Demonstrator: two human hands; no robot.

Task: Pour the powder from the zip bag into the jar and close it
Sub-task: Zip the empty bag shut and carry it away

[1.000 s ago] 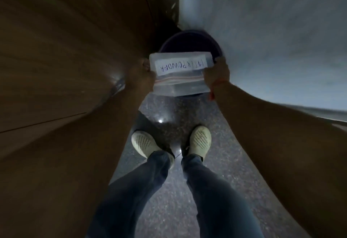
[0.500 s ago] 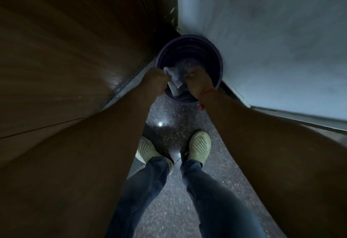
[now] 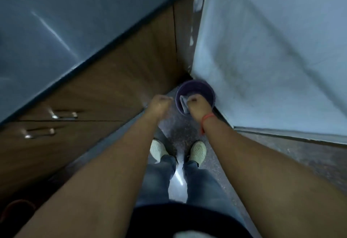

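Note:
The crumpled clear zip bag (image 3: 183, 104) hangs inside the mouth of a purple bin (image 3: 195, 87) on the floor. My right hand (image 3: 198, 107), with a red thread at the wrist, is closed on the bag over the bin. My left hand (image 3: 161, 104) is a closed fist just left of the bin's rim, apart from the bag, with nothing visible in it. No jar is in view. The picture is blurred.
The bin stands in a corner between brown wooden drawers (image 3: 105, 95) with metal handles (image 3: 63, 114) on the left and a pale wall (image 3: 272, 59) on the right. A grey countertop (image 3: 56, 22) runs above the drawers. My feet (image 3: 198, 150) stand on speckled floor.
The flat labelled bag, held by both hands, was crumpled and lowered into the bin. My left hand has let go and drawn back to the left. The camera has tilted up.

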